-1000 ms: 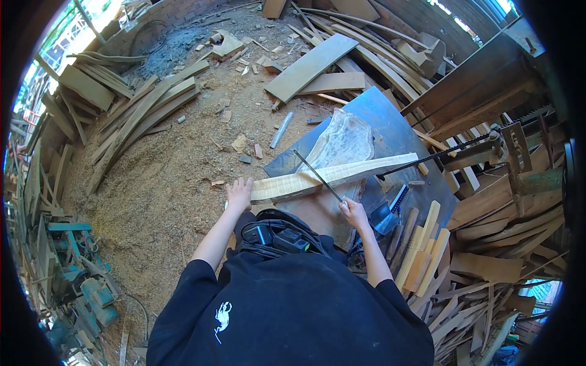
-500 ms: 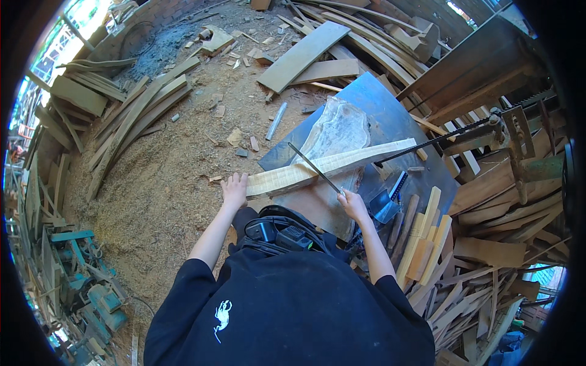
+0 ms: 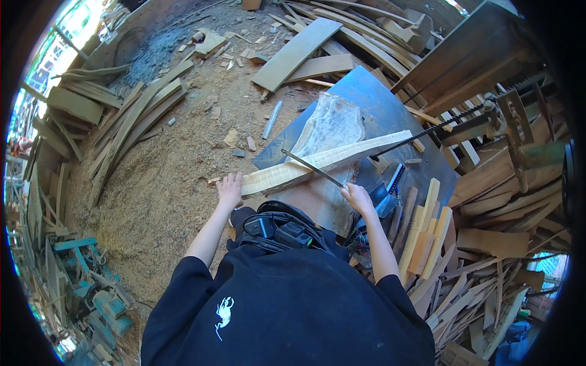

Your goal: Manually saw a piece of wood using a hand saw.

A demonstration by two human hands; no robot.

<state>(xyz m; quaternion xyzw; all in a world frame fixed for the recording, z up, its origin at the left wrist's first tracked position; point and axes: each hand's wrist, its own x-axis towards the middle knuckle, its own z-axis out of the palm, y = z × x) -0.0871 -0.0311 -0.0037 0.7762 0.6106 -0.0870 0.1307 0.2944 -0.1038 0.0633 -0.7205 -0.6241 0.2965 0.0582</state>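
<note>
My left hand [image 3: 229, 191] grips the near-left end of a long pale wooden board [image 3: 351, 152] lying diagonally across a whitish, irregular slab [image 3: 326, 122] on a blue-grey metal surface [image 3: 354, 85]. In my right hand [image 3: 357, 199] is one end of a long thin dark metal bar [image 3: 308, 165], which crosses the board at an angle, its far end past the upper edge. A toothed saw blade [image 3: 436, 127] runs beside the board's right end. A black bag with devices and cables [image 3: 274, 226] sits below the board, at my body.
A rusty saw frame [image 3: 519, 152] stands right. Planks [image 3: 296, 52] are piled at the back, more [image 3: 134, 128] on the left, light offcuts [image 3: 427, 232] by my right arm. Green machinery [image 3: 107, 311] is lower left. Sawdust and scraps cover the ground [image 3: 159, 195].
The scene has shifted in view, its right side upward. My right hand has swung the bar to a flatter angle over the board. My left hand keeps its grip on the board.
</note>
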